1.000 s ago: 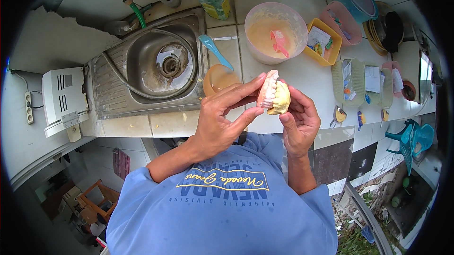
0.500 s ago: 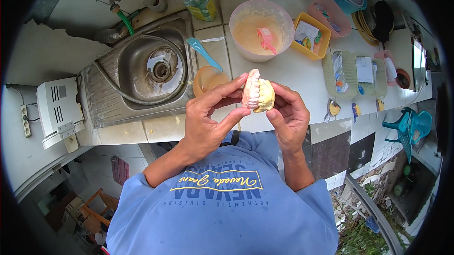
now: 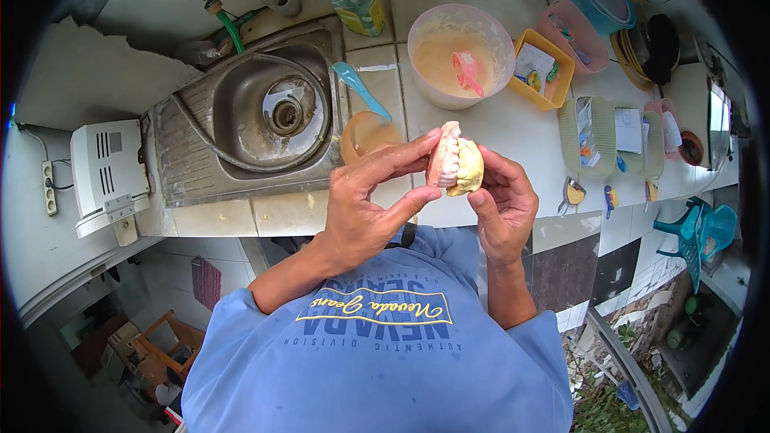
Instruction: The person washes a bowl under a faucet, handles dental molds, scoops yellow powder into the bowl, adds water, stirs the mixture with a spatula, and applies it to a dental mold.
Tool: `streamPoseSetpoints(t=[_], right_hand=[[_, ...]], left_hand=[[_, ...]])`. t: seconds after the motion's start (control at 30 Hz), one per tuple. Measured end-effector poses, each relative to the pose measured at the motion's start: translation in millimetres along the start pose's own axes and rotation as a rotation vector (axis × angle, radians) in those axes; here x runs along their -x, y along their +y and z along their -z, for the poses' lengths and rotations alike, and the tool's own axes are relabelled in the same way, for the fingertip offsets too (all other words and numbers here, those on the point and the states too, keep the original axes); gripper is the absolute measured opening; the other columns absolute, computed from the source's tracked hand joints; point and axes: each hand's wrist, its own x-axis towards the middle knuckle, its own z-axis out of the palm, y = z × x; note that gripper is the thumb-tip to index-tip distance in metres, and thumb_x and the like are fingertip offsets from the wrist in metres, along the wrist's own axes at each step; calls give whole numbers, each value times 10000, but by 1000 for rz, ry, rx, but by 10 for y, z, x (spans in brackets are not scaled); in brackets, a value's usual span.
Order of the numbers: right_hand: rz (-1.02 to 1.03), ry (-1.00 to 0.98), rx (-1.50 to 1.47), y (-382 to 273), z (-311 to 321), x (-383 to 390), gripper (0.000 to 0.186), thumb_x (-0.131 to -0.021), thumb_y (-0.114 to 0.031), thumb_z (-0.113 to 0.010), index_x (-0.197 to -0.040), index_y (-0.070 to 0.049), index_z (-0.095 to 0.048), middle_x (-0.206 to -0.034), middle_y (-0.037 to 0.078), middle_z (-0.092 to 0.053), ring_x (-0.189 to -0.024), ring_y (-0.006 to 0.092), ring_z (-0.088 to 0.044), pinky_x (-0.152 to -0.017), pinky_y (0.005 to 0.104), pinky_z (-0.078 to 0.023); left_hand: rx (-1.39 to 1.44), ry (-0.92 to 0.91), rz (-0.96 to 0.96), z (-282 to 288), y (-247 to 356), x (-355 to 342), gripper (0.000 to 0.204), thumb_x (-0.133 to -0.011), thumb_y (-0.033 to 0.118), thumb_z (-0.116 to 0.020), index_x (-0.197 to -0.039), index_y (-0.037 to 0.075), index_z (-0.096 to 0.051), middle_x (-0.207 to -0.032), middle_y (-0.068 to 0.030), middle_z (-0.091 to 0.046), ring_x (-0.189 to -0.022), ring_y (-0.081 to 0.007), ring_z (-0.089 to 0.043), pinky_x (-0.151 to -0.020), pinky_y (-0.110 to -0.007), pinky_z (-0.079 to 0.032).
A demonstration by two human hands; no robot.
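Between my two hands, in front of my chest and above the counter's front edge, is a pair of dental casts set tooth to tooth. My left hand (image 3: pixel 373 196) pinches the pinkish denture-like cast (image 3: pixel 443 162) with white teeth between thumb and fingers. The yellow plaster cast (image 3: pixel 468 170) sits against it, held by the thumb and fingers of my right hand (image 3: pixel 507 204). Just behind my left hand stands an orange rubber mixing bowl (image 3: pixel 365 134), partly hidden by my fingers. A blue spatula (image 3: pixel 361 90) leans over its rim.
A steel sink (image 3: pixel 233 148) with a hose (image 3: pixel 188 132) lies left. Behind my hands stands a whitish bucket (image 3: pixel 429 88) holding a pink scoop (image 3: pixel 465 72). A soap bottle (image 3: pixel 358 9), yellow basket (image 3: pixel 553 96) and pale green baskets (image 3: pixel 588 164) stand around. Several trays with plaster (image 3: pixel 574 192) line the right edge.
The whole scene, with my hands and the casts, has shifted slightly right in the picture. My grip on both casts looks the same.
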Motion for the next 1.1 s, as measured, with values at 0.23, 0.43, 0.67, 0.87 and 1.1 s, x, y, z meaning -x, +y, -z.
streamPoseSetpoints(t=[0.23, 0.43, 0.67, 0.87, 1.1], right_hand=[[-5, -3, -5, -1, -20, 0, 415, -880, -33, -638, -1253, 75, -492, -1272, 261, -539, -1175, 287, -558, -992, 379, -472], [38, -40, -2, 18, 13, -9, 413, -869, -27, -648, -1249, 54, -507, -1297, 254, -509, -1186, 297, -546, -982, 377, -488], [-60, 0, 23, -45, 19, 30, 397, -865, -15, -649, -1231, 67, -518, -1272, 235, -528, -1134, 265, -583, -969, 358, -497], [-52, 32, 9, -36, -45, -29, 486, -838, -12, -679, -1279, 68, -492, -1342, 249, -482, -1118, 253, -594, -940, 340, -516], [-89, -18, 77, -58, -82, -57, 572, -798, -16, -717, -1310, 54, -473, -1371, 244, -459, -1132, 255, -584, -921, 352, -530]], left_hand=[[-9, -91, 60, 75, 14, 32, 553, -765, -21, -739, -1279, -20, -536, -1284, -198, -556, -1092, -248, -616, -966, -372, -496], [-64, -127, 50, 75, 16, 32, 561, -770, -25, -732, -1291, -26, -525, -1253, -193, -575, -1073, -240, -625, -963, -349, -497], [-46, -25, 48, 18, 23, 37, 553, -758, 71, -760, -1276, 24, -570, -1010, -142, -699, -910, -183, -677, -840, -300, -537], [65, -30, 180, 14, 32, 15, 554, -795, 75, -739, -1305, 10, -534, -997, -119, -692, -890, -143, -665, -814, -279, -539], [294, -41, 343, 64, 43, -16, 539, -830, 53, -707, -1329, 15, -507, -972, -79, -666, -862, -115, -640, -804, -251, -531]])
